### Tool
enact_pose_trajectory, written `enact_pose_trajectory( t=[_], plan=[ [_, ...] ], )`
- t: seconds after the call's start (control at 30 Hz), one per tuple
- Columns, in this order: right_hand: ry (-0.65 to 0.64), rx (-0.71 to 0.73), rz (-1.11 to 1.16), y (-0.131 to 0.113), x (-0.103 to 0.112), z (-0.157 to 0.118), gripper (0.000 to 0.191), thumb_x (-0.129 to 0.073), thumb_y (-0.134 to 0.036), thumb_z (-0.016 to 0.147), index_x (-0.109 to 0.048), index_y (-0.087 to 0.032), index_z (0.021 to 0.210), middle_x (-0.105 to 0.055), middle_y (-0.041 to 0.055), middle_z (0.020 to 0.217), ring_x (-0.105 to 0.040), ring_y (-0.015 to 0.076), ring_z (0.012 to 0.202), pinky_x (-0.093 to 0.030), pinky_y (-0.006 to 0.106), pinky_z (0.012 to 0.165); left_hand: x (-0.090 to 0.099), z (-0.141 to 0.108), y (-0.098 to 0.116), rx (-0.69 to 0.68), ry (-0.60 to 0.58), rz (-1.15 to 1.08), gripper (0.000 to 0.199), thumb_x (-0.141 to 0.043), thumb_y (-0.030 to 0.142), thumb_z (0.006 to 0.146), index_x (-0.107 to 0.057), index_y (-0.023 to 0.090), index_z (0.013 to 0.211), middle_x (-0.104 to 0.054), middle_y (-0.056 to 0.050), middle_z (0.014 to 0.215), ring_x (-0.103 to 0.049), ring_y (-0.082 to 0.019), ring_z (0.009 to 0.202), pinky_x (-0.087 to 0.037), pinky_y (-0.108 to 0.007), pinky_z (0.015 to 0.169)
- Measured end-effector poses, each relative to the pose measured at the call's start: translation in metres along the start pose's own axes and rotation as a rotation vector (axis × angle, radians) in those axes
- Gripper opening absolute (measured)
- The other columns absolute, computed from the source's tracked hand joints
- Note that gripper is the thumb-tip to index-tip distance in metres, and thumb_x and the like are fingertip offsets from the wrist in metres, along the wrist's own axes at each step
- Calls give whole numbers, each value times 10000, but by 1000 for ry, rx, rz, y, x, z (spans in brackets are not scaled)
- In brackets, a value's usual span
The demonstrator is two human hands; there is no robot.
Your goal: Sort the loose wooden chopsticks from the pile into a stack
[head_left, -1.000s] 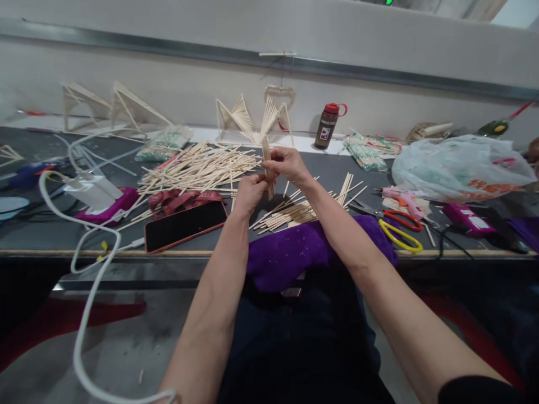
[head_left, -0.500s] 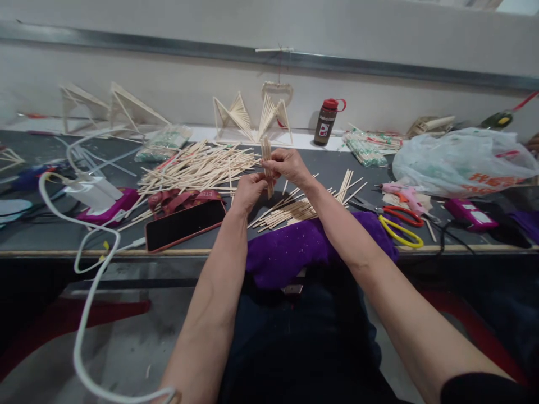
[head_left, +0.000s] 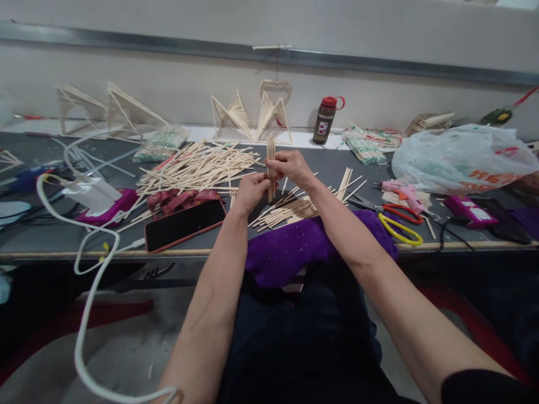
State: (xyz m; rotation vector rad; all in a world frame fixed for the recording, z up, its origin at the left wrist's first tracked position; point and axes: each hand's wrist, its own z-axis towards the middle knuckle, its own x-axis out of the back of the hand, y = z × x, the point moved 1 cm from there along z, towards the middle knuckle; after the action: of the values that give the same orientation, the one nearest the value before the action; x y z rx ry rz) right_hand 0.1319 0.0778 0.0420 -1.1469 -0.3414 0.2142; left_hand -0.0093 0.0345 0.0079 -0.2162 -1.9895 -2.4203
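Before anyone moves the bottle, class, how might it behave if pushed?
The bottle stands upright and narrow, so a push near its red lid would probably tip it. Its rounded body would likely roll once down. The dark sides hide how full it is, so its weight is hard to judge.

Pale wall [head_left: 168, 73] (metal-railed) behind dark table [head_left: 37, 235]

Left of the left hand [head_left: 252, 192], a phone [head_left: 185, 225] shows glossy, smooth black glass; beyond it lie matt, pale wooden sticks [head_left: 202, 168]. Right of the right hand [head_left: 292, 167], the bag [head_left: 458, 160] is thin, crinkled, translucent plastic. The cloth [head_left: 290, 249] nearer than both hands looks soft, matt and speckled.
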Motion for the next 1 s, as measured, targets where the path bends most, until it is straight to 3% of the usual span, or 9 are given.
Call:
enact_pose_trajectory(
  t=[0.37, 0.53, 0.7, 0.87, 1.0],
  plan=[
    [31, -46, 23, -10, 5, -4, 183, -690, -311, 706, -631, -141, 740, -582, -37, 533, -535, 66, 489, -452, 179, 474, 0, 0, 1, -18, 11, 18, 192, -633, 308, 679, -719, 147, 739, -682, -29, 675, -610, -158, 604, -501, -265, 598],
    [166, -81, 55, -17, 17, -12, 223, -687, -353, 739, -568, -166, 758, -609, -24, 598, -598, 77, 546, -452, 164, 471, 4, 3, -1, -14, 185, -123, 266, -671, 353, 674, -698, 137, 826, -682, -32, 702, -631, -158, 636, -523, -279, 621],
    [168, -239, 30, -13, 35, -40, 214, -714, -289, 705, -554, -169, 782, -614, -4, 627, -635, 112, 573, -443, 179, 432, 11, 7, -2, -40, 371, -179, 305, -681, 395, 685, -681, 145, 860, -686, -42, 727, -658, -167, 665, -519, -262, 592],
    [88, -365, -39, -5, 59, -75, 204, -739, -283, 666, -581, -176, 739, -605, 7, 607, -610, 120, 554, -432, 199, 417, 12, 8, -2, -47, 382, -200, 262, -676, 366, 708, -679, 147, 853, -683, -42, 723, -658, -165, 655, -522, -261, 583],
    [204, -364, -47, -7, 80, -97, 255, -743, -371, 660, -615, -185, 777, -655, 29, 733, -615, 111, 612, -444, 204, 477, 13, 9, 0, -84, 425, -220, 203, -652, 319, 730, -674, 151, 842, -678, -25, 712, -651, -152, 642, -532, -267, 607]
  ],
)
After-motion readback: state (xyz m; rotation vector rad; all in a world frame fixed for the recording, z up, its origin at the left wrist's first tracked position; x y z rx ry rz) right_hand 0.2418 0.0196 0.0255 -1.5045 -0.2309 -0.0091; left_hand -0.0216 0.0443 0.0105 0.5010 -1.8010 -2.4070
